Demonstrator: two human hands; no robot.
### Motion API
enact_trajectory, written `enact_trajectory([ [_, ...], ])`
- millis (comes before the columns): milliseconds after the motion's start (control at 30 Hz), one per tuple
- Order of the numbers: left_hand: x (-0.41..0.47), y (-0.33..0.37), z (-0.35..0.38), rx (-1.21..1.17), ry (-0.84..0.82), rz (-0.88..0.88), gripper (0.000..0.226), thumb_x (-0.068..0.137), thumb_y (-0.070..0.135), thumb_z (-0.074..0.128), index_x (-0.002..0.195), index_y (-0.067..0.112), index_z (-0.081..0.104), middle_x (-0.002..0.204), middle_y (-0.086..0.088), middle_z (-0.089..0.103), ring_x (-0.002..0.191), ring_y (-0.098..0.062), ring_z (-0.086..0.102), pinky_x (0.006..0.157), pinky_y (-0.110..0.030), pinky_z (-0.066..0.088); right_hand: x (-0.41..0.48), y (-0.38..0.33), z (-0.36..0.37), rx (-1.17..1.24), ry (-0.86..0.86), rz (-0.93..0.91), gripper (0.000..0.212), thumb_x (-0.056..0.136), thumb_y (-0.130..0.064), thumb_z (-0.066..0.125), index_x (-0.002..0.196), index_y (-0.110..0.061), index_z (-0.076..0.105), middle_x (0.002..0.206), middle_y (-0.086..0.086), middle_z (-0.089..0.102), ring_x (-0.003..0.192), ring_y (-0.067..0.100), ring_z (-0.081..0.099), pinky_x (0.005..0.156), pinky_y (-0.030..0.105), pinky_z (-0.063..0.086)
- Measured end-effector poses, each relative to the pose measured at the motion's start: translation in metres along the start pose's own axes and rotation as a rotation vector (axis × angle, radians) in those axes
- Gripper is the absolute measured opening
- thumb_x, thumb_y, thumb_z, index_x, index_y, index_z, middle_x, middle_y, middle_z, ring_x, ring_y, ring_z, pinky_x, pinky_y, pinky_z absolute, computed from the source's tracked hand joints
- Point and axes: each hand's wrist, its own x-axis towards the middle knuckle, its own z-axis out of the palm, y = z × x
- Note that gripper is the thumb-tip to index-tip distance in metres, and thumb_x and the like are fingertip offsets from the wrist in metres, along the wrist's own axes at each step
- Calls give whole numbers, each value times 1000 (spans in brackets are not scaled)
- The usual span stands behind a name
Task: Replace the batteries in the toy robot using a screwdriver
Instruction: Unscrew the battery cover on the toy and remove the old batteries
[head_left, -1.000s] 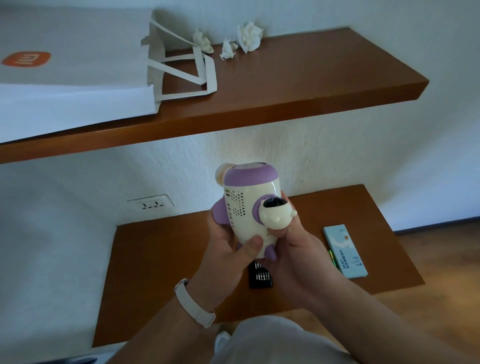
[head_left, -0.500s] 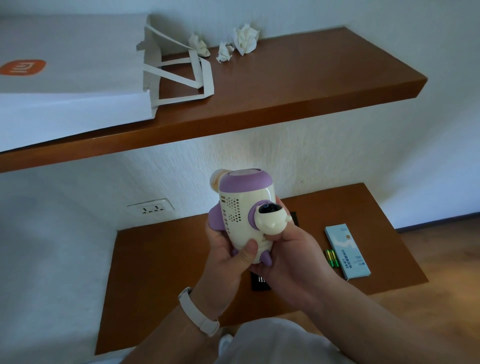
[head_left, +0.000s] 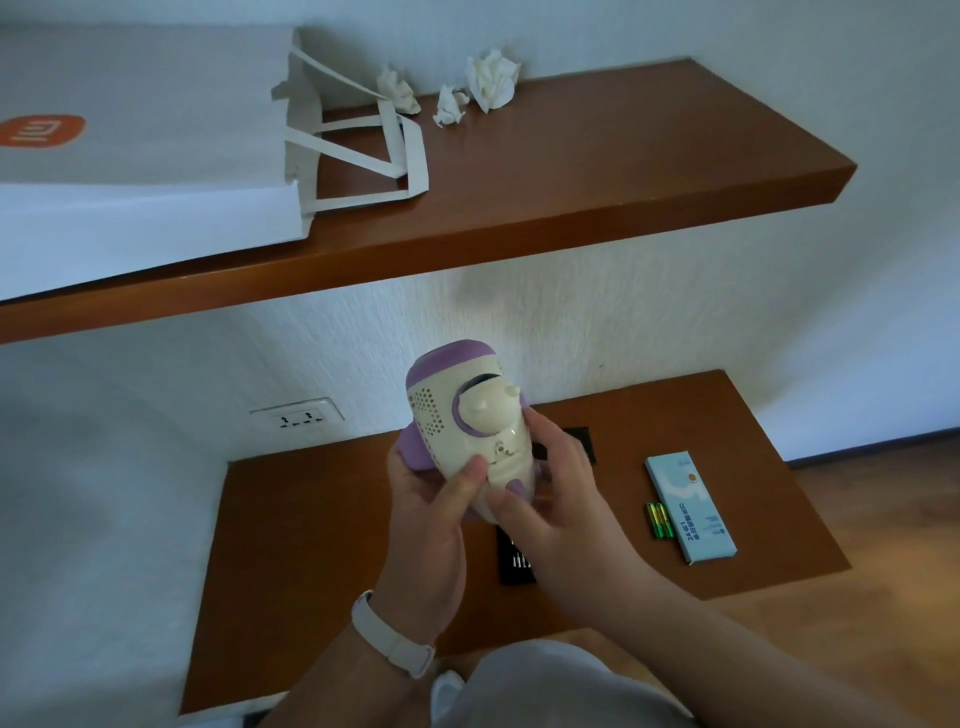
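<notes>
The cream and purple toy robot (head_left: 467, 415) is held up above the low wooden shelf (head_left: 322, 525). My left hand (head_left: 428, 506) grips its lower left side, thumb across the front. My right hand (head_left: 550, 488) holds the lower right side with the fingers curled round it. Green batteries (head_left: 658, 519) lie on the shelf next to a light blue screwdriver box (head_left: 688, 506). A black bit tray (head_left: 514, 564) lies under my hands, mostly hidden. I see no screwdriver in either hand.
An upper wooden shelf (head_left: 571, 197) carries a white paper bag (head_left: 140, 171) and crumpled tissues (head_left: 491, 78). A wall socket (head_left: 297, 415) sits left of the toy. Another black piece (head_left: 579, 441) lies behind my right hand. Wooden floor is at the right.
The toy has been turned in my hands so its arm and speaker side face me more. It has tilted to the right. My right hand has shifted its grip lower.
</notes>
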Motion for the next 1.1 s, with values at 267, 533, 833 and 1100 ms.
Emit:
enact_trajectory([
  [267,2,1,0,40,100,48,85,67,29,86,139,18,41,127,-9,65,113,-30,67,75,-32,59,1,11,-11,-613,187,-409,51,89,-46,57,134,-22,52,127,-4,44,110,-2,41,83,2,43],
  [533,5,0,-2,93,172,63,82,63,30,90,132,27,46,117,2,70,109,-23,70,73,-32,60,15,11,-19,-556,6,-345,47,86,-53,54,128,-35,42,109,-12,48,94,1,50,76,7,45],
  [833,7,-9,-11,139,277,11,79,60,29,95,123,31,49,106,10,72,103,-14,71,70,-27,60,29,19,-14,-559,-97,-275,42,87,-50,57,122,-34,40,102,-20,51,94,-1,54,76,7,46],
  [1100,11,-19,-28,137,310,-9,75,58,28,88,121,32,49,104,13,73,100,-10,72,69,-24,60,32,32,-1,-372,-86,-167,38,89,-31,68,108,-47,39,92,-19,55,86,-4,57,68,9,46],
])
